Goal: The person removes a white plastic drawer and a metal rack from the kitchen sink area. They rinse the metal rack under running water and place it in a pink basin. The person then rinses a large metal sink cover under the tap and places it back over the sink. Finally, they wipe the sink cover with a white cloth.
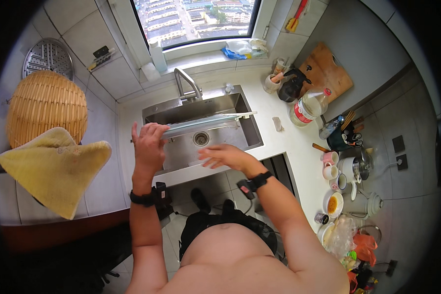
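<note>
My left hand [149, 145] grips the left end of a flat glass panel [209, 120], perhaps a refrigerator shelf, with pale trim at its right end. The panel is tilted nearly edge-on and spans the stainless steel sink [250, 126]. Below its right half, my right hand [226, 156] hovers over the front of the basin, fingers apart and holding nothing. Between the hands and the panel shows the round sink drain [201, 139]. A curved steel faucet [188, 85] rises behind the panel. My left fingertips are partly hidden by the hand.
At right on the white counter [267, 121] stand a large plastic bottle [308, 108], a black spray bottle [291, 88] and several mugs [330, 171]. A wooden cutting board [325, 70] leans behind. On the left hang a yellow cloth [57, 167] and a bamboo basket [47, 106].
</note>
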{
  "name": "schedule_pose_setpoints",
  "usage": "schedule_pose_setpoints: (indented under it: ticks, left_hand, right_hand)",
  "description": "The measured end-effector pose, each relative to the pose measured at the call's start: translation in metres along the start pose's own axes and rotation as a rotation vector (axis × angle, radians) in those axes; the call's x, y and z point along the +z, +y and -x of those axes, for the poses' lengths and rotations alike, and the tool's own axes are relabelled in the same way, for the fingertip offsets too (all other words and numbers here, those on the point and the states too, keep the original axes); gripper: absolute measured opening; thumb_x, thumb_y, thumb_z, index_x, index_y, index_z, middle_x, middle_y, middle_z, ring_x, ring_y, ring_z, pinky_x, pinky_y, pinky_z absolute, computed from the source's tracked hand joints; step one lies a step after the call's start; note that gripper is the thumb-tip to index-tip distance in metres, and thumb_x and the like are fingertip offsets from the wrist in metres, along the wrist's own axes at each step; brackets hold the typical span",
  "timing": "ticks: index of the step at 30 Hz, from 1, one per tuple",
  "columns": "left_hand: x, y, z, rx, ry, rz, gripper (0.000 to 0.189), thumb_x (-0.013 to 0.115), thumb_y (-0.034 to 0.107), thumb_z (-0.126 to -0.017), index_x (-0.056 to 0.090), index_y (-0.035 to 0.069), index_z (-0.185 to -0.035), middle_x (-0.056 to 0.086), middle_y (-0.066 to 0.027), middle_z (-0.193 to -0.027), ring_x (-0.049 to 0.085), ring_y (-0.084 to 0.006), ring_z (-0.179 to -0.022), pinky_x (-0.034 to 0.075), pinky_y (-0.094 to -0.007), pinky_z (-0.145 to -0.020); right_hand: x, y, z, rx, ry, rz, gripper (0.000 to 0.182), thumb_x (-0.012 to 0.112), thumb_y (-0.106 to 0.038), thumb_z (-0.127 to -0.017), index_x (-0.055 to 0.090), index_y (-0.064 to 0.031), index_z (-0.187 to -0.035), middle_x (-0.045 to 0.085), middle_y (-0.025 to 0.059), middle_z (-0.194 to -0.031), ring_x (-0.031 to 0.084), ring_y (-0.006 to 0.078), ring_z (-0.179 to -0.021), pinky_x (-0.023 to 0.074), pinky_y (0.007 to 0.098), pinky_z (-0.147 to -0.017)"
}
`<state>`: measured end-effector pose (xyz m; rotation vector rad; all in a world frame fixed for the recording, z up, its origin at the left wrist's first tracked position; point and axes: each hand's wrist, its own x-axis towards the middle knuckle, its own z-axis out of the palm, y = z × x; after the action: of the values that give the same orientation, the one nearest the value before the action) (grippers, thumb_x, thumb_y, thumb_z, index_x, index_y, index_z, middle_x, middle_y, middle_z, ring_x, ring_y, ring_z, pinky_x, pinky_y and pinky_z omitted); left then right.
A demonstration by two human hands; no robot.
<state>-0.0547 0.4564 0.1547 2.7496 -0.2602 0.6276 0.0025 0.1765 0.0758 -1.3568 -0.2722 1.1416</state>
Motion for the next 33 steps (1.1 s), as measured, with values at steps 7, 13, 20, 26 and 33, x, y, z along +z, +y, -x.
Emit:
schedule_pose_setpoints:
  ticks: [7,13,20,26,33]
  left_hand:
    - [-0.024,-0.048,-0.045,0.05,-0.031,0.086,0.039,0.074,-0.001,-0.079,0.069,0.016,-0.114,0.067,0.0008,-0.123,0.054,-0.0255,-0.131,0.016,-0.0576,-0.125]
    - [-0.024,-0.07,-0.08,0.023,-0.041,0.041,0.04,0.074,0.001,-0.083,0.071,0.017,-0.12,0.064,-0.0008,-0.137,0.049,-0.0278,-0.14,0.014,-0.0558,-0.126]
    - [-0.016,-0.063,-0.093,-0.135,0.055,-0.004,0.064,0.076,0.003,-0.083,0.063,0.023,-0.142,0.045,-0.0098,-0.159,0.031,-0.0305,-0.153,0.012,-0.0529,-0.127]
    - [0.031,-0.023,-0.077,-0.766,0.612,0.466,0.083,0.067,0.017,-0.099,0.017,0.0,-0.164,0.023,-0.0189,-0.168,0.028,-0.0298,-0.153,0.025,-0.0431,-0.124]
    - [0.062,0.026,-0.098,-0.988,0.955,0.82,0.074,0.055,0.012,-0.105,0.013,-0.002,-0.164,0.032,-0.0188,-0.162,0.04,-0.0273,-0.143,0.035,-0.039,-0.118]
  right_hand:
    - [-0.091,0.041,0.019,-0.058,0.577,-0.558,0.059,0.052,-0.049,-0.107,0.05,-0.0032,-0.144,0.069,0.0188,-0.118,0.075,0.0316,-0.093,0.0619,0.0414,-0.081]
    - [-0.115,-0.014,-0.021,-0.144,0.573,-0.319,0.052,0.048,-0.049,-0.109,0.05,-0.0069,-0.14,0.07,0.0175,-0.111,0.073,0.0286,-0.094,0.0618,0.041,-0.08]
    - [-0.16,-0.039,-0.059,-0.107,0.363,-0.171,0.039,0.049,-0.025,-0.106,0.062,-0.0006,-0.132,0.074,0.0132,-0.107,0.07,0.0197,-0.089,0.059,0.0354,-0.079]
    - [-0.199,-0.069,-0.071,-0.068,0.078,0.08,0.035,0.068,-0.033,-0.101,0.077,-0.006,-0.122,0.07,-0.0004,-0.087,0.058,0.0086,-0.076,0.051,0.0263,-0.067]
    - [-0.278,-0.059,-0.179,0.046,0.207,0.278,0.03,0.075,-0.028,-0.094,0.077,-0.0037,-0.112,0.073,0.0072,-0.085,0.065,0.0119,-0.068,0.0538,0.0284,-0.064]
